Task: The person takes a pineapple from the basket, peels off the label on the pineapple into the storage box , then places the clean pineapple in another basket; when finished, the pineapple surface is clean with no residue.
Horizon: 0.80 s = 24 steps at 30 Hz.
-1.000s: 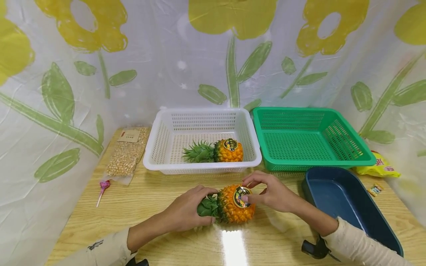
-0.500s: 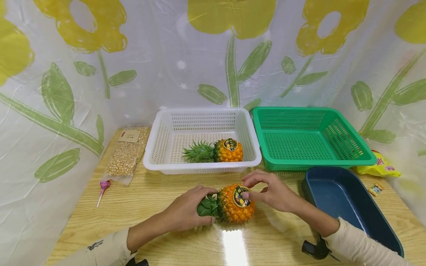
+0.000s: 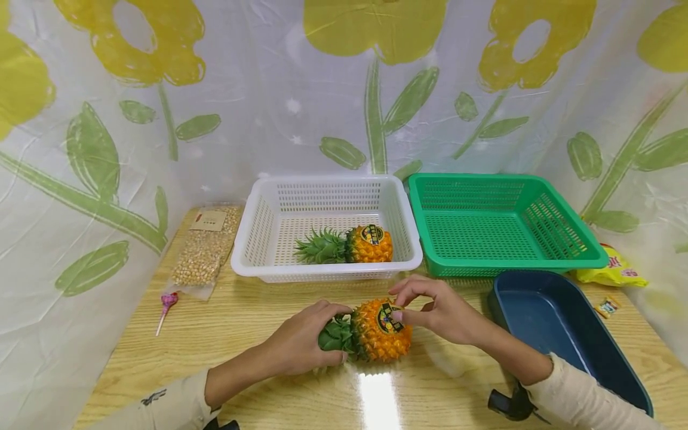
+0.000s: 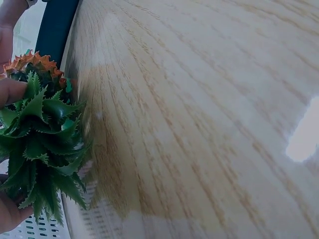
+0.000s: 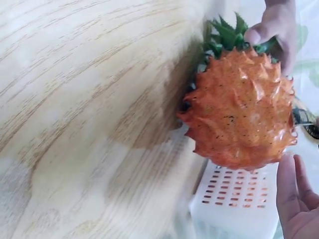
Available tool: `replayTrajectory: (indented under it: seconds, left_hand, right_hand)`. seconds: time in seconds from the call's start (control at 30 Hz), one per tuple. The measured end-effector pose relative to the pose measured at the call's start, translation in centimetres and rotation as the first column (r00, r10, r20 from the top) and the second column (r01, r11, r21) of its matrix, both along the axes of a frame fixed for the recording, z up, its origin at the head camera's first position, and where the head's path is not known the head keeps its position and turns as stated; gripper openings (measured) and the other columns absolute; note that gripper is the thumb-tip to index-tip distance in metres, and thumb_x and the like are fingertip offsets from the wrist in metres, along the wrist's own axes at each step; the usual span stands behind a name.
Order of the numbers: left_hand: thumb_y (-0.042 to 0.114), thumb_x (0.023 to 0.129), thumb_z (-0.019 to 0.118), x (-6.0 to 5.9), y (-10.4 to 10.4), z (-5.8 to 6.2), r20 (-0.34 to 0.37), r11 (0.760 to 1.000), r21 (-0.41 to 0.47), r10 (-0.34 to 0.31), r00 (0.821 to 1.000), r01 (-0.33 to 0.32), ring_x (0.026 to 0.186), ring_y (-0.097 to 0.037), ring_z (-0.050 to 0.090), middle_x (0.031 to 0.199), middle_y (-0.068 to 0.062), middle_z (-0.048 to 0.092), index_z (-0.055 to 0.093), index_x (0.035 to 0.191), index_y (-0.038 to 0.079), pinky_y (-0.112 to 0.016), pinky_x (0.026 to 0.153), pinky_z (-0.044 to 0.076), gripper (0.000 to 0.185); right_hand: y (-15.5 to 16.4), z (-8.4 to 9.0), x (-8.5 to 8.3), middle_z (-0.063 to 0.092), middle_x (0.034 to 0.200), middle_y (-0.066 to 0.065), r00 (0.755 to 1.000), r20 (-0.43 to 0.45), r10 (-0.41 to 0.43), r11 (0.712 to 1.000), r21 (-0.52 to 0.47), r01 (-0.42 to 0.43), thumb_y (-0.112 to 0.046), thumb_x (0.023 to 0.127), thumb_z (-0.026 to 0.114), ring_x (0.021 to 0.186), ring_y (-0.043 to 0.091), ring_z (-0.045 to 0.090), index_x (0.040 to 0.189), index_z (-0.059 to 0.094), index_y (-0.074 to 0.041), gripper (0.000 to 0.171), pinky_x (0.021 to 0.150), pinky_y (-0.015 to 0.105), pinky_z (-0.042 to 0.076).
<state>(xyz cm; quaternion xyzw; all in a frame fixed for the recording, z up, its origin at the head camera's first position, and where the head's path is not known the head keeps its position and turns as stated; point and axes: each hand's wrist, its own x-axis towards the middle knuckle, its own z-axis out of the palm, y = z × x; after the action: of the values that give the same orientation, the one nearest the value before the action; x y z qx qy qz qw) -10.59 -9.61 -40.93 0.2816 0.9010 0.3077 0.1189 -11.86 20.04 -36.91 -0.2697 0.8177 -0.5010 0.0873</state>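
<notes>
A small orange pineapple (image 3: pixel 378 343) lies on its side on the table, its leafy green crown (image 4: pixel 42 144) pointing left. My left hand (image 3: pixel 298 339) grips the crown, thumb and fingers on opposite sides. On the fruit is a round black-and-yellow sticker (image 3: pixel 387 318). My right hand (image 3: pixel 443 310) has its thumb on the sticker's right edge, while the fingers bend over the fruit's far side. From the right wrist view, part of the sticker (image 5: pixel 301 117) stands away from the spiky skin near the thumb. The exact contact between thumb and sticker is partly hidden.
Behind is a white basket (image 3: pixel 328 270) with another stickered pineapple (image 3: pixel 369 245) in it. To its right sit a green basket (image 3: pixel 516 264) and a navy tray (image 3: pixel 537 328). Corn kernels in a bag (image 3: pixel 201 257), a lollipop (image 3: pixel 168 301) and a yellow packet (image 3: pixel 613 272) lie around.
My right thumb has shifted slightly at the sticker's edge, and the sticker's visible outline looks narrower on the right. My left hand and the pineapple stay nearly in place.
</notes>
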Motion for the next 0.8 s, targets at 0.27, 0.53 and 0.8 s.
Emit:
replayTrajectory:
  seconds: [0.27, 0.53, 0.8]
  left_hand:
    - [0.042, 0.082, 0.080, 0.1, -0.1, 0.1, 0.016, 1.000, 0.000, -0.003, 1.000, 0.003, 0.124, -0.025, 0.057, 0.134, 0.000, 0.057, 0.051, 0.145, 0.023, -0.052, 0.099, 0.050, 0.071]
    - [0.041, 0.081, 0.081, 0.1, 0.0, 0.1, 0.016, 1.000, -0.009, -0.001, 1.000, 0.001, 0.119, -0.025, 0.059, 0.132, -0.002, 0.057, 0.051, 0.145, 0.023, -0.050, 0.094, 0.052, 0.072]
    - [0.043, 0.081, 0.081, 0.1, 0.0, 0.1, 0.018, 1.000, -0.027, 0.008, 1.000, -0.007, 0.122, -0.026, 0.058, 0.137, -0.002, 0.056, 0.049, 0.146, 0.024, -0.051, 0.095, 0.053, 0.075]
  right_hand:
    - [0.0, 0.6, 0.4, 0.068, 0.115, 0.013, 1.000, -0.032, 0.000, 0.999, -0.044, -0.001, -0.010, 0.092, 0.073, 0.100, 0.019, 0.066, 0.090, 0.068, -0.014, 0.007, 0.063, 0.030, 0.058]
    - [0.8, 1.1, 0.4, 0.068, 0.093, 0.005, 0.998, -0.018, -0.055, 0.998, -0.034, 0.054, -0.008, 0.094, 0.070, 0.083, 0.015, 0.067, 0.095, 0.067, -0.012, 0.005, 0.065, 0.031, 0.056]
    - [2.3, 1.2, 0.1, 0.067, 0.091, 0.006, 0.992, 0.013, -0.129, 0.991, 0.027, 0.129, -0.012, 0.095, 0.070, 0.076, 0.018, 0.065, 0.101, 0.066, -0.012, 0.008, 0.061, 0.036, 0.055]
